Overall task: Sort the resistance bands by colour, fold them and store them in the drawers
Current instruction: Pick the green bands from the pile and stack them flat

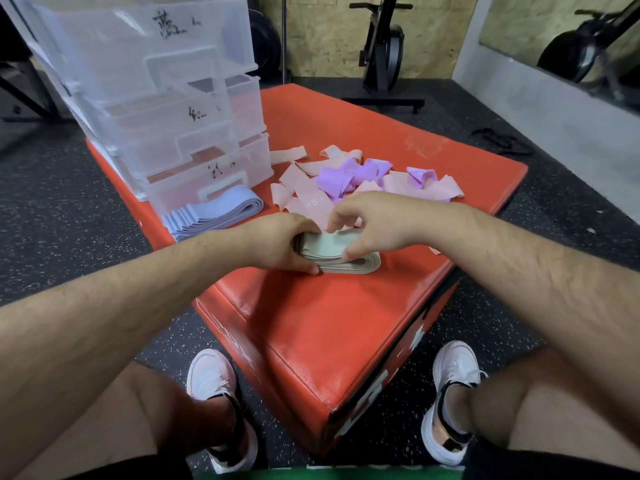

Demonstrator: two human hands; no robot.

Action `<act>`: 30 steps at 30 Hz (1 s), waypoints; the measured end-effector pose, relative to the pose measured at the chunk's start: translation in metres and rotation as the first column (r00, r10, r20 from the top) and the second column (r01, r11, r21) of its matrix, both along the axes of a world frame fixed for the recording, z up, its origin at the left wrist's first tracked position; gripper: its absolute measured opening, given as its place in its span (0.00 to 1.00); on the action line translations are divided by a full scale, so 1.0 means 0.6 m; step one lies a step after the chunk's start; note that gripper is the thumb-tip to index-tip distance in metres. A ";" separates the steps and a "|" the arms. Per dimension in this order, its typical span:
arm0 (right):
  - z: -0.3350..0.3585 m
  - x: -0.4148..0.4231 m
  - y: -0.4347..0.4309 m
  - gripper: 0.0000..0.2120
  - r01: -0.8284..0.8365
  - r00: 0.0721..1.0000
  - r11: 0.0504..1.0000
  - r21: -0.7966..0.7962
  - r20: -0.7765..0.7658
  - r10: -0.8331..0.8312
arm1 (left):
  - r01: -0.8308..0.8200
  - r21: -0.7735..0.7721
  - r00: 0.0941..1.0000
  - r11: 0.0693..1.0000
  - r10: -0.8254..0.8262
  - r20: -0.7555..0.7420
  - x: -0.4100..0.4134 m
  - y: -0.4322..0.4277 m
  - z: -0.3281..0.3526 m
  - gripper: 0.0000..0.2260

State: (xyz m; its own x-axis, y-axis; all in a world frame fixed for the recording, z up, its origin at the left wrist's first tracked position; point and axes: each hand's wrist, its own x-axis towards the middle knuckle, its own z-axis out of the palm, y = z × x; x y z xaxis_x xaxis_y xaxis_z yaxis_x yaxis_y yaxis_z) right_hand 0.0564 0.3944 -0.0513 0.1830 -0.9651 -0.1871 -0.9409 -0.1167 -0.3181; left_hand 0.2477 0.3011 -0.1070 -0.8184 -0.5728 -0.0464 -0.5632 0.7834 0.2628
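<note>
A clear plastic drawer unit [194,133] stands at the red box's [311,323] far left corner, with a folded stack of blue bands [214,213] just in front of it. Near the box's middle, the left hand [277,244] wraps its fingers round the left end of a folded stack of green bands [329,245]. The right hand [374,220] grips the stack from above, fingers curled over its far side. Loose pink bands [304,199] and purple bands [336,180] lie heaped towards the right edge.

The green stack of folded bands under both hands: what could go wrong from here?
The green stack may spring open if the left hand or right hand lets go. It lies right beside the loose pink and purple bands, so colours could mix.
</note>
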 end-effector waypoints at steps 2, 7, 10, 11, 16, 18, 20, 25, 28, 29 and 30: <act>-0.007 -0.009 0.002 0.24 -0.017 0.999 0.999 0.032 -0.029 0.018 | -0.004 0.020 1.000 1.000 0.004 -0.008 0.003 -0.003 0.000 0.33; -0.023 -0.023 0.007 0.20 -0.036 0.997 0.999 -0.027 -0.070 0.034 | 0.016 0.059 0.999 0.998 -0.018 0.043 0.004 -0.001 0.003 0.35; -0.034 -0.027 0.011 0.19 -0.036 0.999 0.999 -0.035 -0.042 0.035 | 0.030 0.104 0.999 0.994 -0.034 0.040 0.005 0.007 0.003 0.37; -0.034 -0.026 0.014 0.18 -0.037 0.998 0.998 -0.043 -0.042 0.036 | 0.014 0.127 0.999 0.992 -0.018 0.028 0.005 0.010 0.002 0.36; -0.032 -0.034 0.024 0.10 0.124 0.982 0.992 -0.017 0.143 -0.120 | -0.035 0.143 0.999 0.989 0.030 0.040 -0.002 0.017 -0.002 0.28; -0.043 -0.041 0.028 0.12 0.176 0.975 0.984 -0.001 0.138 -0.174 | -0.041 0.136 0.999 0.990 0.039 0.021 -0.001 0.017 -0.005 0.29; -0.053 -0.044 0.034 0.12 0.206 0.971 0.978 0.014 0.121 -0.206 | -0.049 0.161 0.998 0.986 0.052 -0.016 0.004 0.015 -0.007 0.32; -0.075 -0.042 0.051 0.10 0.234 0.947 0.971 -0.048 0.237 -0.217 | -0.044 0.287 0.991 0.957 0.078 -0.106 0.012 0.014 -0.004 0.21; -0.081 -0.044 0.061 0.12 0.203 0.938 0.975 -0.086 0.304 -0.168 | -0.014 0.307 0.993 0.952 0.050 -0.110 0.018 0.018 0.007 0.16; -0.082 -0.046 0.065 0.13 0.179 0.938 0.978 -0.105 0.318 -0.137 | -0.012 0.338 0.993 0.941 0.051 -0.108 0.021 0.022 0.011 0.16; -0.083 -0.047 0.071 0.14 0.148 0.944 0.980 -0.131 0.315 -0.100 | -0.002 0.347 0.994 0.938 0.041 -0.105 0.022 0.028 0.015 0.17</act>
State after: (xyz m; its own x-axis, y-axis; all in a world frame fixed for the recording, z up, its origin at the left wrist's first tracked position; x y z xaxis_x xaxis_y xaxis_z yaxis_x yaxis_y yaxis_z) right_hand 0.0282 0.4368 -0.1008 0.0854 -0.9963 0.0078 -0.8111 -0.0740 -0.5802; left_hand 0.2611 0.3177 -0.0978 -0.8173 -0.5547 -0.1561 -0.5315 0.6210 0.5760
